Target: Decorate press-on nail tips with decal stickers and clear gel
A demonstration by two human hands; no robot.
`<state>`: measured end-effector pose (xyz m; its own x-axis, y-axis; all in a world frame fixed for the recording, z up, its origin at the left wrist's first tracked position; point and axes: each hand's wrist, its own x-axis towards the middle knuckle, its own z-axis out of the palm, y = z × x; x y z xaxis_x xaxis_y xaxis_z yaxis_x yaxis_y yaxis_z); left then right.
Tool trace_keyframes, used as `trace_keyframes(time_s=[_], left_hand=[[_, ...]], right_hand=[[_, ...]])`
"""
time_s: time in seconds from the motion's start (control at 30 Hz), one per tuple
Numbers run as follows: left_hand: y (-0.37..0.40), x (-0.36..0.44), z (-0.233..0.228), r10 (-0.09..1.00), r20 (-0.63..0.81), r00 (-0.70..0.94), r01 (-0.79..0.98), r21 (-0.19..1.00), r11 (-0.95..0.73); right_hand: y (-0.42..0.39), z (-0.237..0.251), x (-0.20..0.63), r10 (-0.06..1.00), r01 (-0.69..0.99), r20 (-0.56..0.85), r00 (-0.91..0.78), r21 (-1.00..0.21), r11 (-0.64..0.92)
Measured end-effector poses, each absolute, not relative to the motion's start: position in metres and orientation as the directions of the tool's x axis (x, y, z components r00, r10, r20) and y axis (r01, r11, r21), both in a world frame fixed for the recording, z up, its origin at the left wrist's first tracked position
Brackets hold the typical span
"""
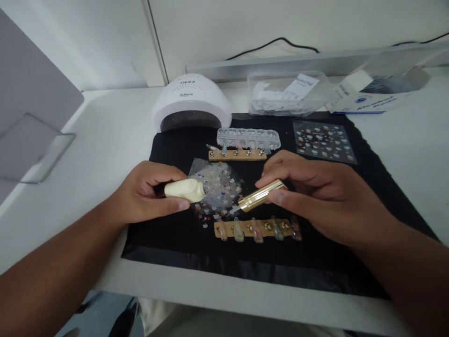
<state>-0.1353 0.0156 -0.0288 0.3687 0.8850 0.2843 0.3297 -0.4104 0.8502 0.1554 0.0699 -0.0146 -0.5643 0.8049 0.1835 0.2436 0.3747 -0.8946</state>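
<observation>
My left hand [147, 193] is closed around a cream nail polish bottle [183, 189], tipped sideways with its neck toward the right. Between the thumb and fingers of my right hand [308, 187] is a gold-capped nail polish brush [260, 196], its bristles pointing down and left. Below the brush tip lies a tan strip [229, 229] carrying several decorated false nails [257, 230] on round metal studs. Under and between my hands are overlapping clear sticker sheets [220, 187] with small colourful designs. A second tan strip [238, 155] with studs and nails lies farther back.
A white nail lamp [192, 100] stands at the back left of the black mat [168, 243]. Behind the far strip is a clear compartment case [249, 138]. A sticker sheet [324, 141], clear plastic tub [286, 93] and open box [375, 96] are at the back right.
</observation>
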Motion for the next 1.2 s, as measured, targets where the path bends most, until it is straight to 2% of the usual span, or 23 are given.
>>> trace_keyframes(time_s=[0.3, 0.63, 1.0, 1.2], left_hand=[[0.014, -0.130, -0.027, 0.856, 0.289, 0.428, 0.298, 0.849, -0.436], [0.014, -0.126, -0.030, 0.825, 0.291, 0.485, 0.265, 0.849, -0.456], [0.014, -0.123, -0.031, 0.834, 0.264, 0.484, 0.265, 0.864, -0.427], [0.013, -0.114, -0.033, 0.829, 0.246, 0.503, 0.289, 0.856, -0.429]], right_hand=[[0.070, -0.018, 0.158, 0.858, -0.059, 0.281, -0.429, -0.957, 0.283], [0.070, -0.019, 0.158, 0.840, -0.088, 0.321, -0.437, -0.945, 0.316], [0.068, -0.018, 0.155, 0.794, 0.027, 0.392, -0.464, -0.890, 0.455], [0.061, -0.012, 0.151, 0.685, 0.213, 0.415, -0.599, -0.742, 0.636]])
